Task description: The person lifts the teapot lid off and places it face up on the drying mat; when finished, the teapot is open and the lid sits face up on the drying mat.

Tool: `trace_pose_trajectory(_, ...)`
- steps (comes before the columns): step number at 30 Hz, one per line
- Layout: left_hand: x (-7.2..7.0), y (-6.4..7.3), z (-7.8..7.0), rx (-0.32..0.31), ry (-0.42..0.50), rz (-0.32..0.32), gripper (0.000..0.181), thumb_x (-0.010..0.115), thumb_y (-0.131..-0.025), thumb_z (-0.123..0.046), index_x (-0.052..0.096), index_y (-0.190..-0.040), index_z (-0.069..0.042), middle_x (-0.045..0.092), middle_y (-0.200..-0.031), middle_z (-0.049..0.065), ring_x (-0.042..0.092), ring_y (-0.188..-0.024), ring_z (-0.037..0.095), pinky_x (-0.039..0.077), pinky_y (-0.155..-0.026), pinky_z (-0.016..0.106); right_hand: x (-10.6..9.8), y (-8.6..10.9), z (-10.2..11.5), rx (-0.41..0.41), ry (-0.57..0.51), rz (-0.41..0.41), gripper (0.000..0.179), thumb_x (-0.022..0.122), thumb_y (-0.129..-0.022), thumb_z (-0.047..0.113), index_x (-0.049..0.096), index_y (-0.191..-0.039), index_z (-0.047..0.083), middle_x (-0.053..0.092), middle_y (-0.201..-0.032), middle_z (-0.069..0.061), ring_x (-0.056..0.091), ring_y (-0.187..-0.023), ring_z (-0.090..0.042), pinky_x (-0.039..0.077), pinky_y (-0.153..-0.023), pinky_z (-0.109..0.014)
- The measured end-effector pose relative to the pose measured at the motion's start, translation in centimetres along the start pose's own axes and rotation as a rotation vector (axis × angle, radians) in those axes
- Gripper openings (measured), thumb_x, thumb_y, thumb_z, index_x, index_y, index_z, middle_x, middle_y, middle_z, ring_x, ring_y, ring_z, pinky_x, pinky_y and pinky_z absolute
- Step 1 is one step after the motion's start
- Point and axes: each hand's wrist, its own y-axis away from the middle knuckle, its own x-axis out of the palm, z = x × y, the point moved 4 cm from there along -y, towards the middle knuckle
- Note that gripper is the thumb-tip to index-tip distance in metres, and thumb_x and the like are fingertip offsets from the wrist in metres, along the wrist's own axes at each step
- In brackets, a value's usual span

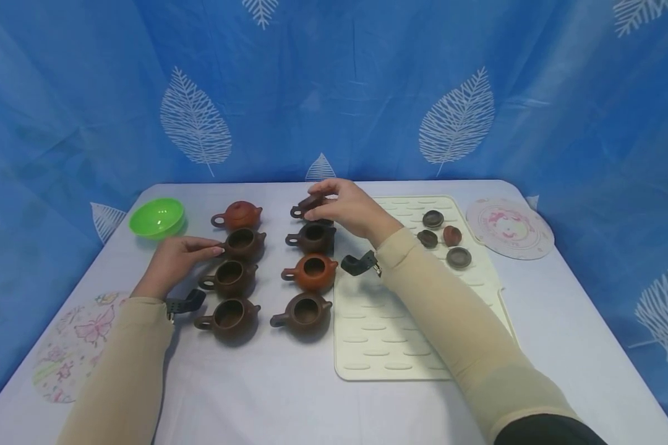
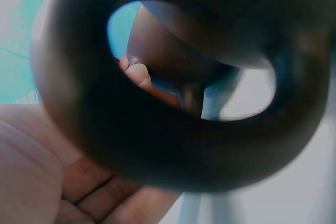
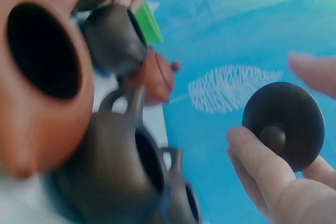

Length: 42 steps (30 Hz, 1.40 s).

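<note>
My right hand (image 1: 347,207) holds a dark brown teapot lid (image 3: 286,124) in its fingers, tilted, just above the farthest brown teapot (image 1: 297,212) of the right column. The hand hides most of that pot. My left hand (image 1: 180,259) has its thumb and fingers at the handle of an uncovered brown teapot (image 1: 244,245) in the left column, pinching it. In the left wrist view a blurred teapot handle (image 2: 173,161) covers much of that grip. Beyond this pot stands a reddish teapot (image 1: 242,216) with its lid on.
Other uncovered teapots stand nearer in both columns, among them an orange one (image 1: 314,272). Several loose lids (image 1: 459,258) lie on a cream mat (image 1: 378,346) at right. A green bowl (image 1: 157,218) is back left; round patterned placemats (image 1: 510,228) lie at both sides.
</note>
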Motion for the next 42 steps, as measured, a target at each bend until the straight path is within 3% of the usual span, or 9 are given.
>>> trace_pose_trajectory(5, 0.0, 0.0, -0.2, 0.004, 0.0, 0.0, 0.048, 0.076, -0.1, -0.038, 0.072, -0.133, -0.005, 0.065, -0.138, 0.02, 0.048, -0.137, 0.044, 0.036, -0.11, 0.067, -2.6, 0.8, -0.9, 0.041, -0.086, -0.071, 0.05, 0.087, -0.088, 0.007, 0.058, -0.127, -0.004, 0.063, -0.124, -0.019, 0.068, -0.109, -0.029, 0.051, -0.104, -0.044)
trace_pose_trajectory(10, 0.0, 0.0, -0.1, -0.005, -0.003, 0.004, 0.047, 0.076, -0.1, -0.037, 0.072, -0.133, -0.004, 0.065, -0.138, 0.021, 0.048, -0.137, 0.044, 0.036, -0.11, 0.067, -5.3, 1.7, -1.8, 0.057, -0.087, -0.147, 0.042, 0.085, -0.088, 0.001, 0.059, -0.121, -0.005, 0.065, -0.122, -0.022, 0.071, -0.105, -0.031, 0.054, -0.099, -0.043)
trace_pose_trajectory(13, -0.1, 0.0, -0.1, 0.0, -0.007, 0.0, 0.046, 0.076, -0.1, -0.036, 0.072, -0.133, -0.004, 0.065, -0.138, 0.021, 0.048, -0.137, 0.044, 0.036, -0.11, 0.066, -7.0, 2.5, -2.3, 0.072, -0.01, -0.19, 0.042, 0.087, -0.088, 0.009, 0.063, -0.121, -0.002, 0.066, -0.124, -0.018, 0.069, -0.109, -0.029, 0.052, -0.102, -0.044)
trace_pose_trajectory(19, -0.1, 0.0, 0.0, 0.017, -0.009, -0.011, 0.047, 0.076, -0.1, -0.037, 0.072, -0.132, -0.003, 0.065, -0.137, 0.021, 0.049, -0.136, 0.044, 0.036, -0.11, 0.066, -9.8, 3.8, -2.9, 0.097, 0.261, -0.27, 0.045, 0.092, -0.084, 0.035, 0.076, -0.121, 0.015, 0.069, -0.123, -0.001, 0.061, -0.115, -0.022, 0.044, -0.105, -0.047)
trace_pose_trajectory(31, 0.0, -0.1, 0.0, -0.01, 0.003, -0.004, 0.047, 0.076, -0.1, -0.036, 0.072, -0.133, -0.004, 0.064, -0.138, 0.021, 0.048, -0.137, 0.043, 0.037, -0.11, 0.066, -12.9, 4.7, -4.5, 0.159, 0.442, -0.264, 0.049, 0.09, -0.087, 0.03, 0.074, -0.128, 0.01, 0.07, -0.123, -0.012, 0.061, -0.116, -0.027, 0.044, -0.104, -0.046)
trace_pose_trajectory(42, 0.0, 0.0, 0.0, -0.01, 0.002, -0.008, 0.044, 0.077, -0.1, -0.033, 0.073, -0.132, -0.003, 0.065, -0.137, 0.021, 0.049, -0.136, 0.043, 0.037, -0.11, 0.066, -13.5, 4.8, -5.2, 0.19, 0.577, -0.224, 0.047, 0.087, -0.089, 0.022, 0.072, -0.129, 0.003, 0.067, -0.129, -0.019, 0.058, -0.123, -0.036, 0.044, -0.106, -0.054)
